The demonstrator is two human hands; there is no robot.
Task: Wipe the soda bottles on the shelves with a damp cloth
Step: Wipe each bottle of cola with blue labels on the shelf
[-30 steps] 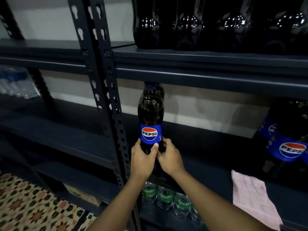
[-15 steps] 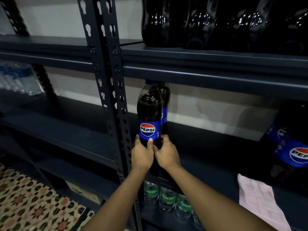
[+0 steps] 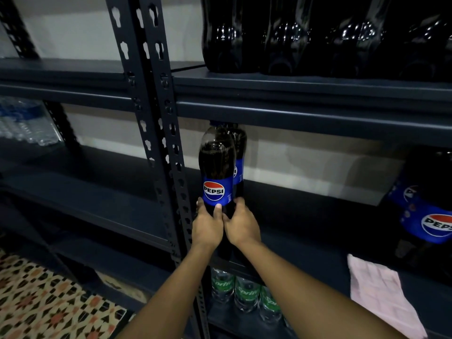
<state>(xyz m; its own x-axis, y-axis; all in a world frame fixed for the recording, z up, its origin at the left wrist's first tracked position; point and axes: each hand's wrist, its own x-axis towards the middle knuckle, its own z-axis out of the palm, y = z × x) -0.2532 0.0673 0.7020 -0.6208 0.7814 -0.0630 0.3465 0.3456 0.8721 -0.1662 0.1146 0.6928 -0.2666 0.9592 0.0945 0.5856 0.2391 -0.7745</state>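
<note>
A tall Pepsi bottle (image 3: pixel 216 172) with dark cola and a blue label stands upright at the left end of the middle shelf (image 3: pixel 305 243), beside the slotted upright post. My left hand (image 3: pixel 208 228) and my right hand (image 3: pixel 242 226) both grip its lower body from either side, thumbs on the label's bottom edge. A second Pepsi bottle (image 3: pixel 239 155) stands just behind it. A pink cloth (image 3: pixel 381 294) lies flat on the same shelf at the right, apart from both hands.
More Pepsi bottles (image 3: pixel 430 211) stand at the shelf's right end. Dark cola bottles (image 3: pixel 318 35) line the upper shelf. Sprite bottles (image 3: pixel 244 289) sit on the shelf below. The steel post (image 3: pixel 156 133) rises left of the hands. Packed water bottles (image 3: pixel 24 121) are far left; patterned floor (image 3: pixel 49 302) below.
The view has shifted a little and the held bottle now stands closer to the post. Both hands keep the same grip on its lower body.
</note>
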